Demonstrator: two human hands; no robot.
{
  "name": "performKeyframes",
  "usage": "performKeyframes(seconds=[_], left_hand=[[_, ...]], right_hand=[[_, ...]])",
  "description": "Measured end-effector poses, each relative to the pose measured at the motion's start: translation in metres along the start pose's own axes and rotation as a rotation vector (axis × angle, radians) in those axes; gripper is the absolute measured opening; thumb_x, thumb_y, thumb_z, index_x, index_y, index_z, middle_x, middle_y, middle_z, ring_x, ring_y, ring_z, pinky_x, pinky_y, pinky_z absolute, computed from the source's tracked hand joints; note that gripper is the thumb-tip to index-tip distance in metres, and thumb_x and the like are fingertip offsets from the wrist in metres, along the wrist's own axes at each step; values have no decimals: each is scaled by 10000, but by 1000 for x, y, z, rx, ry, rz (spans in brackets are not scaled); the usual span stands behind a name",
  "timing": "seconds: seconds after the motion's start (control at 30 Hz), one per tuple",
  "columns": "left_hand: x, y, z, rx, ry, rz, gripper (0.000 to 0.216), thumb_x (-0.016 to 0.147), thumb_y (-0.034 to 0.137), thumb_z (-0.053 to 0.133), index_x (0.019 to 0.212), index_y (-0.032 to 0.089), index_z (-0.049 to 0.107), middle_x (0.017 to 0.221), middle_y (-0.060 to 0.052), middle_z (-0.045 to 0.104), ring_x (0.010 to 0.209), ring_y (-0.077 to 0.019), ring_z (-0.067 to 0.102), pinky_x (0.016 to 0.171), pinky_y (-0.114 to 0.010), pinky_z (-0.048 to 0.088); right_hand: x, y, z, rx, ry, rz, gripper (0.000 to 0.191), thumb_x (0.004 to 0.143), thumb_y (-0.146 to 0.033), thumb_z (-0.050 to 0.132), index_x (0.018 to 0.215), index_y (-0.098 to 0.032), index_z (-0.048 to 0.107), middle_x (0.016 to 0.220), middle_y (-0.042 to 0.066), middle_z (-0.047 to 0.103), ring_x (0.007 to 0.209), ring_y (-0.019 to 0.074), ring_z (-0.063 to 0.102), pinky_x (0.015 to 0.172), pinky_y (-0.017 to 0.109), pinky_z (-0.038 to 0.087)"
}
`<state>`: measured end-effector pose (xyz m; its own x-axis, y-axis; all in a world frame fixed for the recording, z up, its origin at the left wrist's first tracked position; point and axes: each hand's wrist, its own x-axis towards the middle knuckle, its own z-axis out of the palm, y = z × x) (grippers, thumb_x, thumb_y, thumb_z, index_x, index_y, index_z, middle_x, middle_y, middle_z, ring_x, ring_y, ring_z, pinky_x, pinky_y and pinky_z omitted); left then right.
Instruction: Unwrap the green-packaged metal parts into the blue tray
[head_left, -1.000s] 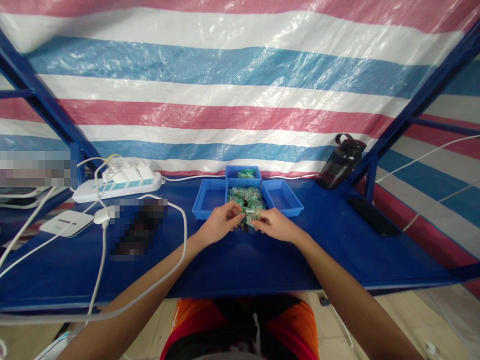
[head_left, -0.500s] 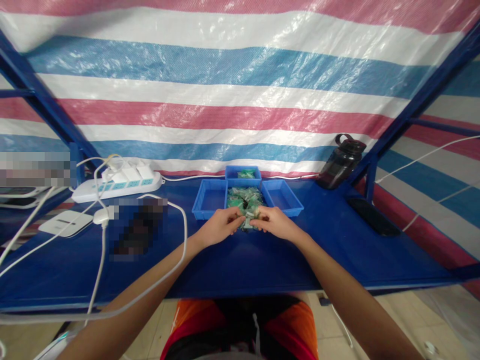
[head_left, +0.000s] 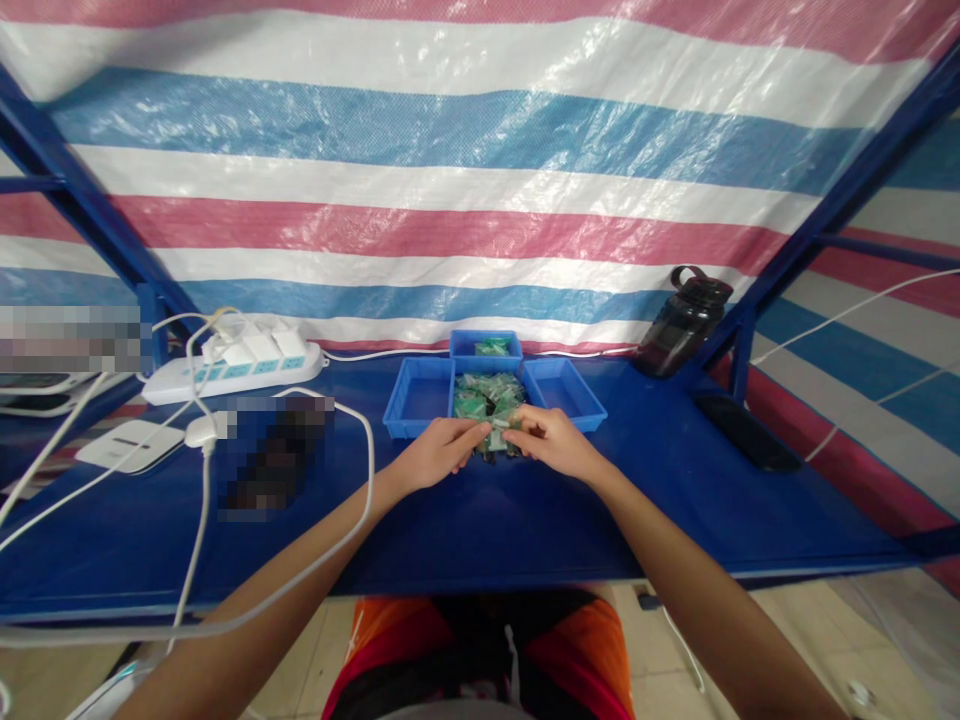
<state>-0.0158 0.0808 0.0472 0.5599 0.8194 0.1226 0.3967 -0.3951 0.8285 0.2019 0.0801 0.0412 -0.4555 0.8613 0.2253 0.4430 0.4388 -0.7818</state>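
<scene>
Both my hands meet at the near edge of a pile of small green packets [head_left: 487, 395] on the blue table [head_left: 480, 520]. My left hand [head_left: 437, 452] and my right hand [head_left: 550, 441] each pinch one end of a small green packet [head_left: 497, 432], fingers curled shut. The pile lies between two shallow blue trays, a left tray [head_left: 417, 399] and a right tray [head_left: 564, 391]. A third blue tray [head_left: 486, 346] behind holds a few green packets.
A white power strip [head_left: 232, 370] with plugs and white cables [head_left: 202, 520] lies at the left. A dark water bottle [head_left: 681, 323] stands at the back right, with a black phone [head_left: 744, 432] nearby. A striped tarp hangs behind. Blue frame posts rise on both sides.
My hands have shifted slightly while working the packet between the fingertips; the right hand moved a little forward and up. Nothing else has moved.
</scene>
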Motion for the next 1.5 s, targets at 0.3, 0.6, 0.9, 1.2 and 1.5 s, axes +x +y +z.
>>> performKeyframes(seconds=[0.3, 0.6, 0.9, 1.2, 1.5], left_hand=[[1, -3, 2, -5, 3, -3, 369, 891, 494, 463, 725, 167, 499, 521, 63, 475, 474, -88, 486, 464, -182, 328], [3, -13, 5, -15, 28, 39, 257, 874, 426, 531, 847, 172, 559, 539, 56, 537, 474, -93, 548, 486, -176, 425], [3, -14, 1, 100, 73, 219, 231, 906, 341, 517, 883, 160, 658, 684, 7, 623, 553, -84, 579, 551, -164, 452], [4, -17, 3, 168, 104, 277, 171, 896, 258, 531, 934, 165, 670, 746, -7, 676, 642, -103, 626, 596, -164, 469], [3, -14, 4, 168, 127, 245, 164, 862, 222, 550, 966, 167, 664, 795, -9, 688, 672, -105, 629, 591, -161, 473]], right_hand=[[0, 6, 4, -73, 72, -100, 189, 819, -351, 615, 780, -174, 560, 547, -47, 542, 484, 86, 462, 483, 196, 339], [-1, 1, 1, -22, -4, -36, 270, 866, -434, 555, 926, -173, 592, 576, -28, 579, 518, 112, 545, 501, 206, 387], [-2, -2, -1, 66, -105, 21, 314, 906, -436, 483, 965, -156, 612, 602, -2, 603, 545, 128, 581, 519, 216, 419], [-2, 1, 1, -22, -102, -24, 198, 833, -354, 596, 874, -184, 501, 513, -88, 451, 464, 81, 410, 475, 196, 292], [-2, 5, 3, -213, 9, -104, 146, 817, -304, 607, 817, -188, 519, 504, -90, 411, 463, 75, 386, 492, 201, 276]])
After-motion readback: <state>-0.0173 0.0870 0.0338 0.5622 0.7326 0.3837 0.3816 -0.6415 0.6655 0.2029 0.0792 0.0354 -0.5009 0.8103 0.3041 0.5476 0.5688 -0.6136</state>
